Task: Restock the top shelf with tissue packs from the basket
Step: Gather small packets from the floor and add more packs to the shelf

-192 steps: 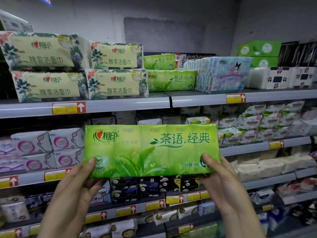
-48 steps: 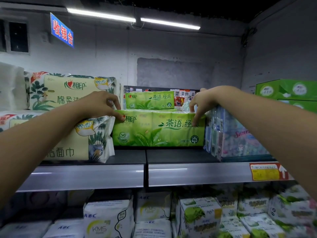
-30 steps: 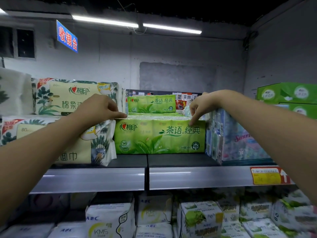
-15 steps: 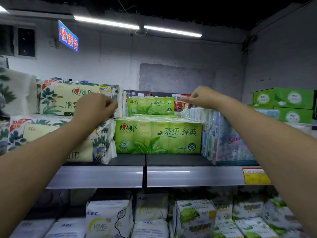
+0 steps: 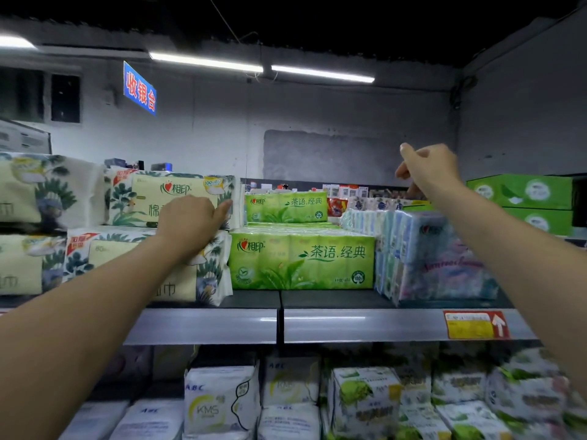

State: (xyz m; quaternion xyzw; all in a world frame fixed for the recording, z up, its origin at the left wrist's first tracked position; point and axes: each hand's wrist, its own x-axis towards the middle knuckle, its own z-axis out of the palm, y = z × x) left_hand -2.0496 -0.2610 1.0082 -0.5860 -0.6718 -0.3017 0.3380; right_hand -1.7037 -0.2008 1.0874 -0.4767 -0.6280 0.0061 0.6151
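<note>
Green tissue pack (image 5: 301, 262), a glossy film-wrapped rectangular block, lies flat on the grey metal top shelf (image 5: 203, 325), released. Left hand (image 5: 187, 223) rests loosely curled against floral soft packs (image 5: 171, 198); right hand (image 5: 425, 169) hovers above, half-curled, empty.

Green tissue pack (image 5: 301, 262) is out of my hands now, sits on the top shelf (image 5: 203, 325), no longer held up in front of me. My right hand (image 5: 427, 171) is off the pack, lifted above it, fingers loosely curled, holding nothing. My left hand (image 5: 190, 222) is off the pack's corner too, resting on the floral packs (image 5: 143, 262) just left.
</note>
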